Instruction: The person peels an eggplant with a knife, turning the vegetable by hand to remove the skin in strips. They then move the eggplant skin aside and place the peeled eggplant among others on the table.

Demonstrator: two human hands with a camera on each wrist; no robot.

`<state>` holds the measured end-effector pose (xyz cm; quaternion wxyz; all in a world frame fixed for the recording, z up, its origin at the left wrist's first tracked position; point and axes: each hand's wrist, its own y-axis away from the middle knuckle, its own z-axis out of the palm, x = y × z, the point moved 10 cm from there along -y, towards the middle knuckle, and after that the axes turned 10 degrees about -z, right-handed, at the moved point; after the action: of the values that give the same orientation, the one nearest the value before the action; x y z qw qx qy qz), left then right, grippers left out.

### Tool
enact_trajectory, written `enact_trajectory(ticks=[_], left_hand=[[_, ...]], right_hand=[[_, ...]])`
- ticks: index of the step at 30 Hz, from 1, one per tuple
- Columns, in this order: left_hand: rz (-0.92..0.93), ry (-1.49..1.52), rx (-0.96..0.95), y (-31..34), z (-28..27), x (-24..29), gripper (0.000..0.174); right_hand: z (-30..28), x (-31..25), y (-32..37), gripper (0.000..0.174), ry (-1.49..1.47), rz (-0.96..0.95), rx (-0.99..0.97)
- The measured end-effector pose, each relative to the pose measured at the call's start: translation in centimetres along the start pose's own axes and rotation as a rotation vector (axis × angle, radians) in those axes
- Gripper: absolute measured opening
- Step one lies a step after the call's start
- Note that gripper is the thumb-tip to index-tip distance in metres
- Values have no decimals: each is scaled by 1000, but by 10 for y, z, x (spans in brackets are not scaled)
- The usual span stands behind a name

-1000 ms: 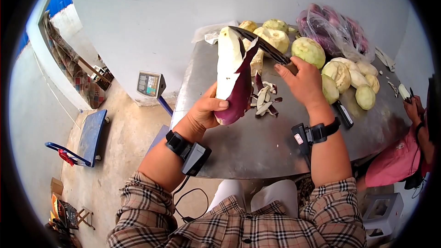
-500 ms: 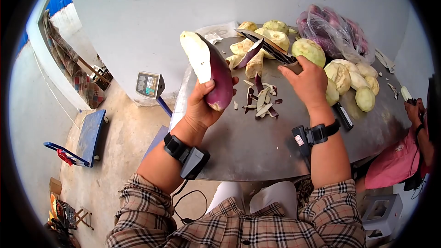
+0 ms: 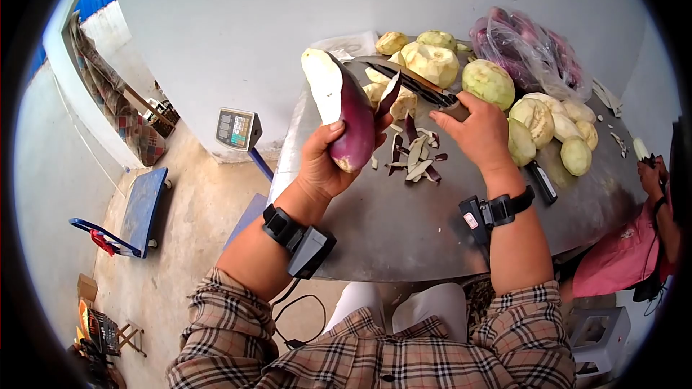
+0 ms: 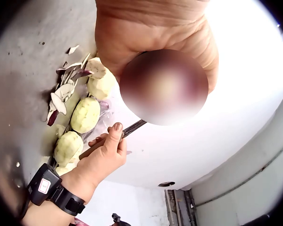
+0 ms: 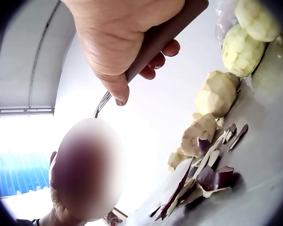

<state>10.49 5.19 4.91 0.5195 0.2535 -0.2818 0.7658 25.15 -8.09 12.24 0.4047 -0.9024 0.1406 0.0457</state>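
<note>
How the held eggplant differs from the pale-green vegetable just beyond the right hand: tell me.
The eggplant is part purple, part white; the vegetable shows no purple. The eggplant is longer; the vegetable rounder. The left hand grips the eggplant; the vegetable rests on the table. Both show pale flesh.

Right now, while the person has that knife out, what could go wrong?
The knife in the right hand reaches toward the part-peeled eggplant, so a slip might nick the left hand holding it. The eggplant is held up by that one hand, so it could drop if the hold loosens. Peelings lie loose on the table and might get knocked about.
</note>
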Motion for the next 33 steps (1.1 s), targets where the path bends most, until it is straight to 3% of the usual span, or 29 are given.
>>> enact_trajectory(ticks=[6, 10, 21, 26, 33], left_hand=[[-153, -196, 109, 0, -10, -20, 71], [-185, -258, 63, -1, -2, -28, 72], [-116, -172, 135, -4, -15, -21, 56], [-69, -151, 118, -2, -2, -18, 53], [-120, -57, -6, -5, 1, -21, 68]], right_hand=[[-1, 8, 1, 42, -174, 89, 33], [3, 8, 1, 43, -202, 37, 39], [33, -44, 10, 40, -649, -91, -303], [38, -52, 12, 41, -610, -158, -356], [43, -60, 15, 44, -621, -205, -370]])
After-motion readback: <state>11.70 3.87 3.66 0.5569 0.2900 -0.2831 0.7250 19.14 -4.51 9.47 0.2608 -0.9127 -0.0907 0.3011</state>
